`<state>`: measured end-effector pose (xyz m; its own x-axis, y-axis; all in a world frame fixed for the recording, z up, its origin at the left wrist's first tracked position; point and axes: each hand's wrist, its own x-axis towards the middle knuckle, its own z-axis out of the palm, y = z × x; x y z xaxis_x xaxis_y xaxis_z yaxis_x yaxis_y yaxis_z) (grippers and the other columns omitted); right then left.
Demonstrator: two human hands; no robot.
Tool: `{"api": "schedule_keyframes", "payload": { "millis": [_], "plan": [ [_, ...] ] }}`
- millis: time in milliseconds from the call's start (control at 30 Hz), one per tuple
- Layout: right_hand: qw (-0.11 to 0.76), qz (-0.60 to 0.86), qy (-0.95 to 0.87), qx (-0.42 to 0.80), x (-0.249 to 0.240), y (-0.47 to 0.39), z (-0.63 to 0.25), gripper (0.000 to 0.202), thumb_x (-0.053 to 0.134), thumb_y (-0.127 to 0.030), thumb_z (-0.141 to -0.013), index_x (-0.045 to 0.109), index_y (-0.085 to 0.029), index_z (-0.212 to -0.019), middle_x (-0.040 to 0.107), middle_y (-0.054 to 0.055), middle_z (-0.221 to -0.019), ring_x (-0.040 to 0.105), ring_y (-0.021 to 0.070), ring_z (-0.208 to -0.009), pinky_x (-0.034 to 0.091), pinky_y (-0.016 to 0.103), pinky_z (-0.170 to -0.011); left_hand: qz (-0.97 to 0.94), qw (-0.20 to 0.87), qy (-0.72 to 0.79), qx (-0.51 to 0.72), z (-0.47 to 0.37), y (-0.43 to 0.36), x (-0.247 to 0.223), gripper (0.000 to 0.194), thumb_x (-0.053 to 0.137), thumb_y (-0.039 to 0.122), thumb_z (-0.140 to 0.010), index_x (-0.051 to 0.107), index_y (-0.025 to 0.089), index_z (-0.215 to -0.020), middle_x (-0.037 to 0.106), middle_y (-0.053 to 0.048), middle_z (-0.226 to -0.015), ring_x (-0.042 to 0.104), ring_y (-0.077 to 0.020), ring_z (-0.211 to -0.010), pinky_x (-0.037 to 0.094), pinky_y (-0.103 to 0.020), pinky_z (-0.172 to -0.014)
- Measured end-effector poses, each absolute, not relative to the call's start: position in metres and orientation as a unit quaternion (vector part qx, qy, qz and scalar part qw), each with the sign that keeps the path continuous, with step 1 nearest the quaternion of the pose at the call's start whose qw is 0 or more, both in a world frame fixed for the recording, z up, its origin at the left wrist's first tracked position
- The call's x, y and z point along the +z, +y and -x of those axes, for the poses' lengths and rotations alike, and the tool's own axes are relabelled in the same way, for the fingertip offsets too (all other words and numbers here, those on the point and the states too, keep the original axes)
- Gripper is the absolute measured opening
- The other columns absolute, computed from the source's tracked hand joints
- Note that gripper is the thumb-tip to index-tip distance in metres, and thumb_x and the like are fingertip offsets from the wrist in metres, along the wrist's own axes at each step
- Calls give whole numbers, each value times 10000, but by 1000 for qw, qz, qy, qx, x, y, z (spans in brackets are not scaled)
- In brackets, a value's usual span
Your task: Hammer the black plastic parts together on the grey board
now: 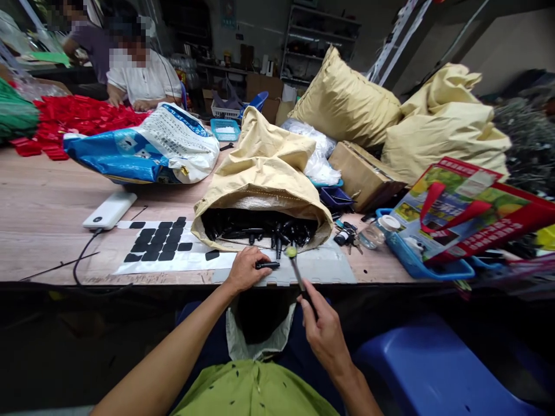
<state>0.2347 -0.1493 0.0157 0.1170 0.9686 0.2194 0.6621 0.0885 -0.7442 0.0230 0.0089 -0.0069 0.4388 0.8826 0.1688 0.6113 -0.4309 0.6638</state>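
Observation:
Fingers closed, my left hand point(248, 269) rests at the table's front edge on a short black cylindrical piece point(269, 265) that points right. My right hand point(321, 323) grips the dark handle of a small hammer point(297, 271); its round yellow-green head is up beside the black piece, apart from it. Just beyond both hands lies a beige sack point(264, 173) with its mouth toward me, and many black pieces point(243, 225) fill the opening. A grey board point(325, 268) lies flat under the work spot. Below the edge, an open pale bag point(236, 335) hangs at my lap.
Left are a white sheet with black pads point(158, 241), a power bank point(110, 211) with a cable, and a blue-white sack point(147, 147). Right are keys point(353, 242), a blue basket point(411, 260) and a shopping bag point(468, 211). Two people sit behind red pieces point(82, 118).

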Motion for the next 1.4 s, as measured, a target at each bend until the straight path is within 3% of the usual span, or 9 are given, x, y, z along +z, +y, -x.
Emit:
{"api": "schedule_keyframes", "payload": {
  "millis": [300, 467, 633, 900, 1033, 1133, 1400],
  "plan": [
    [368, 598, -679, 214, 24, -150, -205, 519, 420, -238, -1043, 435, -213, -1562, 646, 116, -1384, 659, 203, -1208, 547, 316, -1033, -792, 290, 470, 260, -24, 9, -7, 199, 816, 297, -775, 790, 282, -972, 684, -14, -921, 578, -226, -979, 413, -362, -886],
    [330, 609, -684, 228, 23, -150, -206, 492, 407, -235, -1040, 492, -210, -1524, 676, 109, -1336, 663, 210, -1202, 549, 333, -1036, -792, 279, 480, 252, -25, 8, -5, 152, 820, 294, -763, 794, 266, -910, 682, -20, -923, 576, -229, -975, 421, -361, -874],
    [362, 622, -664, 202, 22, -151, -206, 512, 431, -241, -1031, 469, -212, -1540, 631, 103, -1417, 617, 213, -1286, 516, 338, -1087, -789, 287, 477, 258, -26, 8, -6, 174, 811, 277, -771, 802, 289, -944, 688, -9, -904, 586, -228, -984, 415, -366, -894],
    [376, 660, -601, 246, 24, -155, -217, 492, 468, -325, -1014, 551, -182, -1477, 610, 111, -1447, 572, 232, -1345, 467, 398, -1146, -792, 282, 474, 263, -24, 9, -7, 153, 796, 298, -781, 805, 272, -931, 682, -19, -874, 589, -233, -961, 416, -363, -879],
    [395, 722, -545, 162, 27, -146, -240, 519, 470, -361, -992, 557, -164, -1463, 637, 136, -1374, 609, 253, -1256, 489, 409, -1096, -795, 308, 441, 281, -19, 9, -6, 151, 721, 307, -856, 790, 264, -983, 699, -21, -912, 591, -226, -974, 416, -357, -895],
    [349, 789, -495, 108, 16, -138, -261, 556, 437, -324, -962, 546, -122, -1468, 644, 165, -1274, 643, 271, -1124, 511, 417, -1022, -791, 333, 415, 301, -16, 10, -7, 180, 647, 291, -908, 772, 251, -1032, 716, -23, -968, 592, -221, -1001, 420, -353, -919],
    [307, 800, -508, 84, -12, -124, -276, 531, 425, -262, -934, 580, -117, -1420, 637, 152, -1141, 629, 267, -1078, 510, 394, -984, -793, 333, 413, 299, -14, 12, -14, 246, 556, 309, -968, 765, 241, -1079, 720, -39, -1019, 578, -227, -1015, 410, -368, -933]
  ]
}}
